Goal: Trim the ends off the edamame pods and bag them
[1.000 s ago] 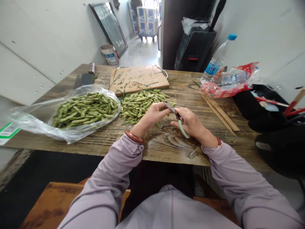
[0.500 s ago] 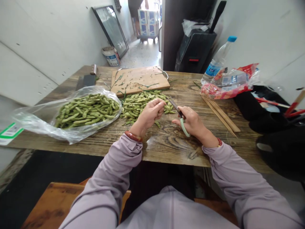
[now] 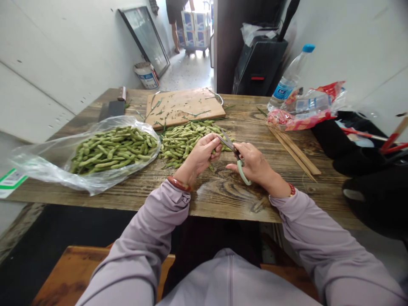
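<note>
My right hand [image 3: 253,163] grips scissors [image 3: 240,168] with pale green handles; the blades are parted and point up-left. Their tips reach the fingertips of my left hand [image 3: 204,154]. Those left fingers are pinched together, and what they hold, if anything, is hidden. Behind and beside the left hand lies a loose pile of green edamame pods [image 3: 181,140] on the wooden table [image 3: 223,199]. Further left, a clear plastic bag [image 3: 54,170] lies open with many more edamame pods [image 3: 111,151] in it.
A cutting board [image 3: 188,104] with green scraps lies behind the pile, a cleaver [image 3: 111,109] to its left. On the right are wooden sticks [image 3: 295,153], a water bottle [image 3: 288,80], a red wrapper [image 3: 306,119] and black containers [image 3: 334,144]. A person stands by stacked boxes [image 3: 195,29] beyond the doorway.
The scissors have moved left, their blades now parted and their tips at my left fingers. My left hand has barely moved. More of the person in the doorway shows.
</note>
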Demonstrator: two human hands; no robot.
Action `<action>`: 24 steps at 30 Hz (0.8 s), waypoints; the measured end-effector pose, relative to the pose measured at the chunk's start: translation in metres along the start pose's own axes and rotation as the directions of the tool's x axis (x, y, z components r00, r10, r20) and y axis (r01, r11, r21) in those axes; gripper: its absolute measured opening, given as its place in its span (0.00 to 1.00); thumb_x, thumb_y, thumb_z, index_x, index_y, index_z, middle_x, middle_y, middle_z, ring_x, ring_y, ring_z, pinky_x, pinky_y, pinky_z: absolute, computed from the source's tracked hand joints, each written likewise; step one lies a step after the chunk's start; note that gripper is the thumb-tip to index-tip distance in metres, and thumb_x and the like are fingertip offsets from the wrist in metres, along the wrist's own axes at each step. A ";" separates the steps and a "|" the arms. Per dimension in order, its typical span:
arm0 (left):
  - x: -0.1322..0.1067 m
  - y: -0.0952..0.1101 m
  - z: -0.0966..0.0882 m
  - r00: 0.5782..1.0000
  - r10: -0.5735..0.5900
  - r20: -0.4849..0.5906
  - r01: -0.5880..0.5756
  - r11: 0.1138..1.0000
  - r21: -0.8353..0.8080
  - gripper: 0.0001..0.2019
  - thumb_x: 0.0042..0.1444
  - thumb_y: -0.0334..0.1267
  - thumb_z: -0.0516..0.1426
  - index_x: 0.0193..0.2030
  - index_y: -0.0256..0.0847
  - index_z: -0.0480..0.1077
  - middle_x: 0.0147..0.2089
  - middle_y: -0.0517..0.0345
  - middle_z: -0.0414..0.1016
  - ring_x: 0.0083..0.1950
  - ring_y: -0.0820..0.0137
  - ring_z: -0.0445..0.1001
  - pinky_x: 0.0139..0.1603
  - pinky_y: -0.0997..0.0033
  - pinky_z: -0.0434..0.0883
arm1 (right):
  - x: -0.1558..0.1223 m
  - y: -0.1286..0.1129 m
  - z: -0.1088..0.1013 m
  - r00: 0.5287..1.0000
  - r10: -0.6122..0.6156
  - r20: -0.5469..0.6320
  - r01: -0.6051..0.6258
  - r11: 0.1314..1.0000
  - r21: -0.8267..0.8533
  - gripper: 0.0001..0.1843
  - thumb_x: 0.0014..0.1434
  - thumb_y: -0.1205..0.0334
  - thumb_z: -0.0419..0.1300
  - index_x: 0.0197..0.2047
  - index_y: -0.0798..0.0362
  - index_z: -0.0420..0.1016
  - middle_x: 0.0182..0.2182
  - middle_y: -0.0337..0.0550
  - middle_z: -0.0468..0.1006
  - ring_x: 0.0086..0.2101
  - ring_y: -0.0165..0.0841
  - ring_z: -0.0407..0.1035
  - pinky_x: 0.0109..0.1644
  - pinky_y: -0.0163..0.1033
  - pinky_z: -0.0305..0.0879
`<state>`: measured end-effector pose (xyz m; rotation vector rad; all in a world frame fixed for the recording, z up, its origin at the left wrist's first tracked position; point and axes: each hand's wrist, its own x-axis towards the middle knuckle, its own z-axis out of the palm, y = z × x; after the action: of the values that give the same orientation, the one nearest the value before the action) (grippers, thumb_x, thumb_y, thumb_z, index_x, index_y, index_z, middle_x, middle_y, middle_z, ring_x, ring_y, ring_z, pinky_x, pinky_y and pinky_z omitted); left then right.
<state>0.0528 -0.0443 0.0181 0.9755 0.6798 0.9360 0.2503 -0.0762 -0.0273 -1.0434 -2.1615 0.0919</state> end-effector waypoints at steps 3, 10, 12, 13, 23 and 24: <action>0.001 -0.002 0.000 1.000 -0.026 -0.004 0.026 0.999 -0.018 0.13 0.59 0.39 0.64 0.33 0.37 0.65 0.23 0.67 0.61 0.19 0.84 0.54 0.19 0.84 0.52 | 0.000 -0.001 -0.001 1.000 -0.015 -0.010 0.015 1.000 -0.016 0.33 0.63 0.38 0.59 0.59 0.56 0.67 0.42 0.54 0.77 0.41 0.47 0.69 0.46 0.52 0.69; 0.001 -0.004 0.002 0.999 -0.033 -0.005 0.033 0.998 -0.050 0.11 0.58 0.37 0.64 0.34 0.36 0.66 0.24 0.67 0.61 0.19 0.84 0.55 0.19 0.85 0.52 | 0.001 -0.002 -0.003 0.999 -0.040 -0.012 0.039 0.997 -0.063 0.33 0.62 0.38 0.60 0.58 0.57 0.67 0.43 0.55 0.76 0.42 0.47 0.68 0.46 0.51 0.69; 0.002 -0.005 0.002 0.999 -0.035 -0.003 0.034 0.998 -0.049 0.11 0.58 0.38 0.64 0.34 0.36 0.66 0.23 0.67 0.61 0.19 0.84 0.55 0.19 0.85 0.52 | 0.001 -0.003 -0.003 0.999 -0.041 -0.011 0.040 0.997 -0.067 0.33 0.63 0.39 0.60 0.58 0.57 0.67 0.43 0.55 0.76 0.42 0.47 0.68 0.46 0.51 0.69; 0.002 -0.005 0.001 0.999 -0.038 0.001 0.038 0.998 -0.049 0.11 0.58 0.38 0.64 0.34 0.36 0.66 0.23 0.67 0.61 0.19 0.85 0.55 0.19 0.85 0.52 | 0.001 -0.003 -0.003 0.999 -0.040 -0.011 0.039 0.997 -0.067 0.32 0.63 0.39 0.60 0.58 0.56 0.67 0.42 0.54 0.76 0.41 0.47 0.69 0.46 0.51 0.69; 0.000 -0.002 0.001 0.997 -0.076 0.021 0.077 0.996 -0.050 0.13 0.59 0.39 0.63 0.33 0.37 0.63 0.23 0.67 0.60 0.18 0.84 0.54 0.18 0.85 0.51 | -0.001 -0.003 0.000 1.000 -0.005 -0.003 0.005 0.997 -0.082 0.27 0.67 0.43 0.56 0.58 0.55 0.67 0.40 0.53 0.78 0.41 0.47 0.71 0.45 0.51 0.69; 0.000 -0.001 -0.001 0.997 -0.071 0.009 0.071 0.996 -0.055 0.11 0.60 0.38 0.62 0.33 0.37 0.63 0.23 0.67 0.60 0.18 0.84 0.54 0.18 0.85 0.51 | -0.001 -0.002 0.000 1.000 0.002 -0.012 -0.003 0.997 -0.082 0.27 0.67 0.43 0.56 0.58 0.55 0.68 0.40 0.53 0.79 0.41 0.47 0.71 0.45 0.51 0.70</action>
<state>0.0526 -0.0438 0.0172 0.9001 0.6752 0.8837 0.2494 -0.0788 -0.0273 -1.0907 -2.1687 -0.0016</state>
